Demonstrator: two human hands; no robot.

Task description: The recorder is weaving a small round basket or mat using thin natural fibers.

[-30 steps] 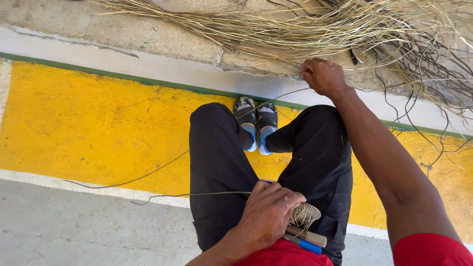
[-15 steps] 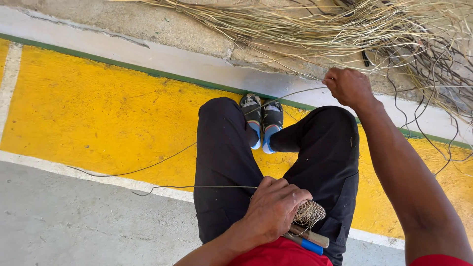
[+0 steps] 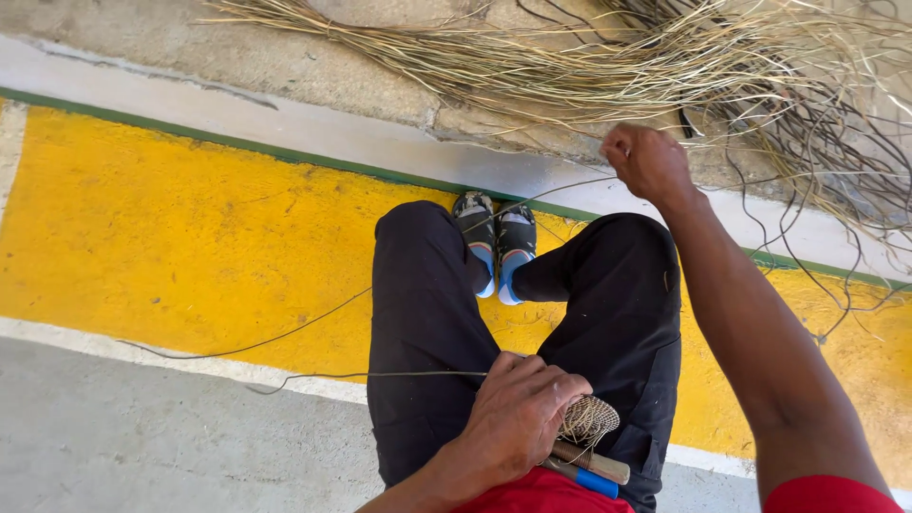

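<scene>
My left hand [image 3: 521,416] rests on my lap, closed around a small round woven piece [image 3: 589,418] with a wooden stick [image 3: 594,463] and a blue-handled tool [image 3: 584,480] under it. A thin fibre strand [image 3: 313,376] runs left from this hand across the floor. My right hand [image 3: 646,160] is stretched forward, fingers pinched on a long thin strand [image 3: 551,193] at the edge of a big pile of dry straw-like fibres [image 3: 608,57]. My legs in dark trousers [image 3: 423,313] and sandalled feet [image 3: 494,237] lie between the hands.
I sit on a floor with a wide yellow painted band [image 3: 180,228], white and green stripes [image 3: 285,128], and grey concrete [image 3: 123,437] at the near left. Darker tangled fibres [image 3: 817,161] spread at the right. Another loose strand [image 3: 266,337] curves over the yellow paint.
My right hand has moved to the right and forward along the fibre pile, pulling the thin strand with it. The left hand stays on the woven piece.
</scene>
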